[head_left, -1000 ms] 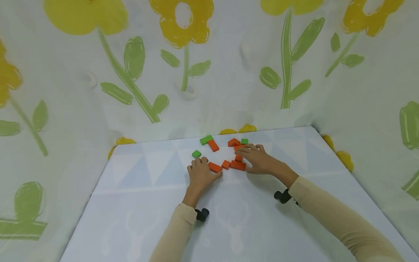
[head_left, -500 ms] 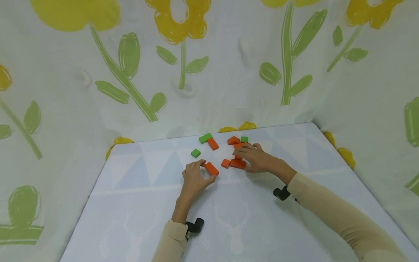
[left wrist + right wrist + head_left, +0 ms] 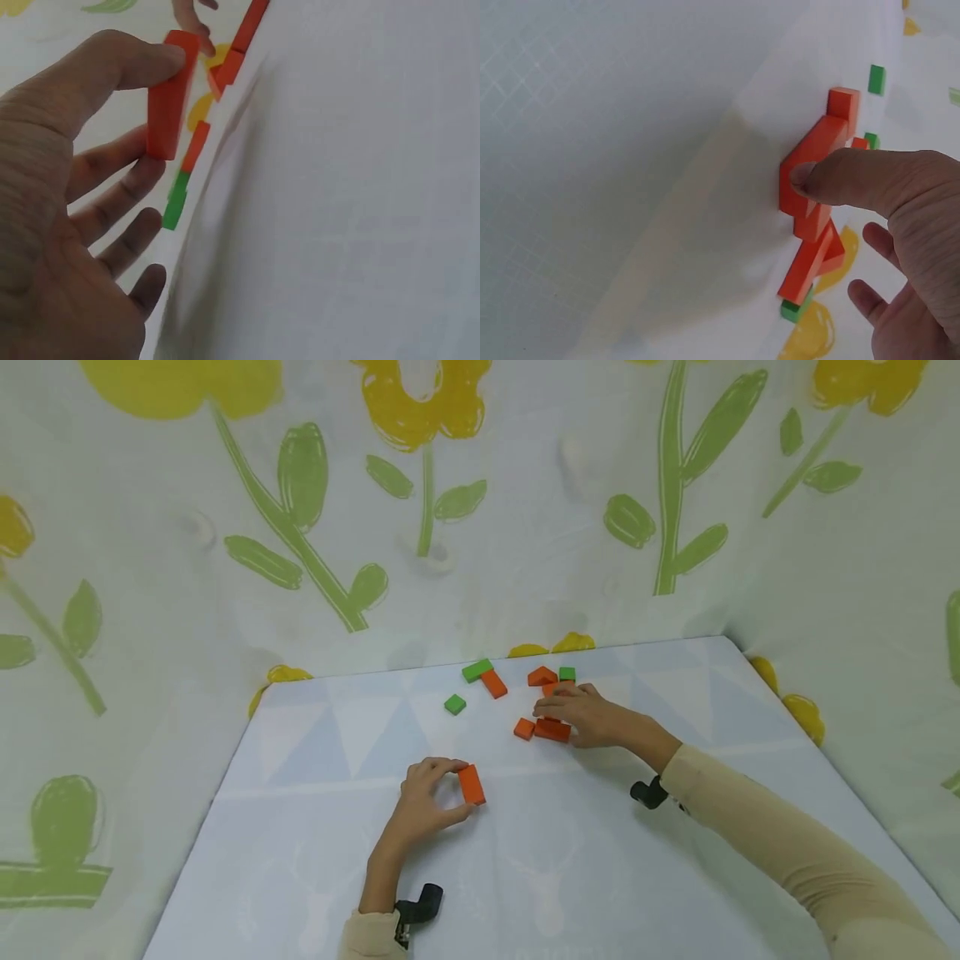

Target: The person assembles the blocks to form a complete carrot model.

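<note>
My left hand (image 3: 418,806) pinches an orange rectangular block (image 3: 472,785) between thumb and fingertips, in front of the other blocks. In the left wrist view the thumb meets the upper end of this block (image 3: 171,97), a finger its lower end, and the remaining fingers spread loosely. My right hand (image 3: 592,718) reaches over a cluster of orange blocks. Its thumb tip lies against the long orange block (image 3: 825,142) nearest me; the index finger is hidden, so I cannot tell if it pinches this block. Beside that block sits a small orange block (image 3: 524,729).
Behind the right hand are an orange wedge-like block (image 3: 542,677) and a green cube (image 3: 567,674). Farther left, a green block (image 3: 477,670) adjoins an orange one (image 3: 494,684), with a small green block (image 3: 455,704) nearby. A flower-printed curtain (image 3: 525,568) borders the table (image 3: 300,843).
My left hand has taken the orange block from beside the small orange one and drawn it toward me and to the left, turning it. The right hand stays almost still over the cluster.
</note>
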`<state>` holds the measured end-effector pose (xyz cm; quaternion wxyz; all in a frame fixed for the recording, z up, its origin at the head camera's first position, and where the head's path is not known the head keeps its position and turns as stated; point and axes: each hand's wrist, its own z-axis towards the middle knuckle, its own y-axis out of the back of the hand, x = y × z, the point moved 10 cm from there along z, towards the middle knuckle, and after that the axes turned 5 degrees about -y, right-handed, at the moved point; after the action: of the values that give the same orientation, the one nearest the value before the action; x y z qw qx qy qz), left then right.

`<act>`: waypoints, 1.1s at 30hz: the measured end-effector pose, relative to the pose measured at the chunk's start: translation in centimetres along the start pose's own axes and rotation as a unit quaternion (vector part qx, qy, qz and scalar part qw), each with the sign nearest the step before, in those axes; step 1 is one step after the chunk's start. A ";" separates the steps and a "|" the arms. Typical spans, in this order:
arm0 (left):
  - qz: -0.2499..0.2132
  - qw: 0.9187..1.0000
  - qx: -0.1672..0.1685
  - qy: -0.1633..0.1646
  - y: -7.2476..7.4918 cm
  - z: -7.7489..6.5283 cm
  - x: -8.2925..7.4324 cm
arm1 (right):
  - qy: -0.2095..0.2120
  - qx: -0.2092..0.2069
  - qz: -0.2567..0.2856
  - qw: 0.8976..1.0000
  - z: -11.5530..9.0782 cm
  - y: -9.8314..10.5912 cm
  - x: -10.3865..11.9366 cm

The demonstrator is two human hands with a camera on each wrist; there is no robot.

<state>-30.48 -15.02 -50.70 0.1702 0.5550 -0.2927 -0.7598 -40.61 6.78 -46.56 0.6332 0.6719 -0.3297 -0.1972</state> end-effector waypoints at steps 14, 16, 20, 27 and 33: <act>0.009 0.997 0.069 -0.012 -1.4 -1.3 0.9 | 0.005 0.023 -0.016 1.000 0.5 -1.2 0.8; 0.006 0.997 0.073 -0.010 -1.3 -1.3 1.0 | 0.001 0.026 -0.021 0.999 0.6 -1.3 0.8; 0.001 0.997 0.074 -0.018 -1.1 -1.3 0.7 | 0.001 0.027 -0.034 0.999 0.6 -1.3 0.7; 0.010 0.997 0.078 -0.019 -1.3 -1.3 0.8 | 0.023 0.009 -0.065 0.998 0.5 -0.3 1.1; 0.019 0.997 0.076 -0.024 -1.3 -1.2 0.8 | 0.034 -0.052 -0.055 0.997 -0.4 1.6 2.2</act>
<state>-29.55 -14.80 -52.33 0.1348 0.5419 -0.3640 -0.7454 -39.05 5.56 -44.55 0.6661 0.6616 -0.2599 -0.2259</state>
